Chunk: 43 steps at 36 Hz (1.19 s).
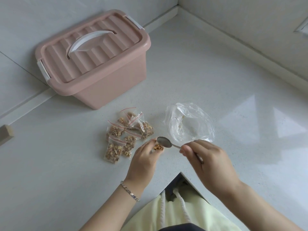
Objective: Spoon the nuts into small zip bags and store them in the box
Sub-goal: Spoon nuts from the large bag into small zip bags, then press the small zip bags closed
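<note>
At the near edge of the white speckled bench (216, 80), your left hand (145, 157) pinches a small clear zip bag of walnut pieces (158, 147). Your right hand (211, 159) pinches the metal spoon (164, 142), its bowl empty. Several filled red-strip bags (126, 134) are piled just left. The large clear plastic bag (188, 124) looks nearly empty. The pink lidded plastic box (93, 64), far left, is closed, so sealing and storing likely remain.

Counter (216, 80): we find box (100, 84) at back left, lid (90, 47) on it, close to wall (25, 22). Before box, pile of filled bags (126, 132) on counter. Right of pile, apart from it, big bag (188, 124). Nearer us, between these two: left hand (143, 157) holding small bag (158, 147), spoon (164, 142) bowl just above it, right hand (210, 159) gripping spoon handle at right.
</note>
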### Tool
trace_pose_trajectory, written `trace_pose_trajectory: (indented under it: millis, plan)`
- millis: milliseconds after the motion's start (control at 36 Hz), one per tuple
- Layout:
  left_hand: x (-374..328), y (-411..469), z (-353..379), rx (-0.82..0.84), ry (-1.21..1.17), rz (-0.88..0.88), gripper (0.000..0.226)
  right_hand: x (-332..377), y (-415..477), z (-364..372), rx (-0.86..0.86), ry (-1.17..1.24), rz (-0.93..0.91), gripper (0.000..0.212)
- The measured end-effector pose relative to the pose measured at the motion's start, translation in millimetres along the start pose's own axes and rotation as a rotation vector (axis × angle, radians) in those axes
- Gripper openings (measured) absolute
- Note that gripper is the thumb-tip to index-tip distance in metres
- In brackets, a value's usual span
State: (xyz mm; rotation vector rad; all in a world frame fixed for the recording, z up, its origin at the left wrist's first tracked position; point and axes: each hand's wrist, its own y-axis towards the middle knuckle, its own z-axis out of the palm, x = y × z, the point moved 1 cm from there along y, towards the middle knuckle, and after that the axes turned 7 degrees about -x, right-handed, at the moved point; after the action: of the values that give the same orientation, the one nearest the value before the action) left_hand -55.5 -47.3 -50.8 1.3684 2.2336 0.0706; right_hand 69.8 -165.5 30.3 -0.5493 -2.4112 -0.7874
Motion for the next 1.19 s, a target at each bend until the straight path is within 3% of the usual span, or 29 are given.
trace_pose_trajectory:
  millis: [111, 250, 361, 500, 611, 806, 861, 944, 1083, 1194]
  plan:
    - [4.8, -3.3, 2.7, 0.019, -0.035, -0.069, 0.028, -14.9, -3.7, -12.4, -0.206, 0.318, 0.406, 0.028]
    - [11.2, -5.1, 2.5, -0.020, -0.153, -0.181, 0.015, -51.1, -11.8, -13.6, -0.516, 0.497, 0.907, 0.030]
    - [12.6, -2.0, 2.5, -0.065, -0.176, -0.268, 0.010, -76.1, -30.7, 4.2, -0.607, 0.700, 1.335, 0.026]
    - [11.4, 2.6, 1.3, 0.000, -0.277, -0.439, 0.011, -85.6, -47.3, 34.1, -0.557, 0.825, 1.530, 0.015]
    - [12.1, 3.3, 1.0, 0.023, -0.378, -0.607, 0.027, -85.0, -49.2, 46.7, -0.459, 0.894, 1.561, 0.041]
    - [12.2, 14.9, -2.3, -0.063, -0.572, -0.767, 0.034, -70.1, -54.0, 45.2, -0.318, 0.664, 1.610, 0.073]
    - [10.0, 20.0, -6.3, -0.062, -0.633, -0.789, 0.033, -61.4, -53.4, 45.7, -0.251, 0.651, 1.511, 0.065]
    - [5.6, 30.8, -13.9, -0.040, -0.691, -0.777, 0.034, -43.8, -40.5, 44.8, -0.071, 0.540, 1.188, 0.041]
    - [-17.6, 54.7, -39.0, -0.008, -0.860, -0.707, 0.037, -19.5, 2.9, 33.1, 0.252, 0.458, 0.791, 0.042]
    - [-34.6, 68.8, -64.3, -0.083, -1.071, -0.706, 0.038, -6.2, 27.7, 17.9, 0.306, 0.670, 0.631, 0.017]
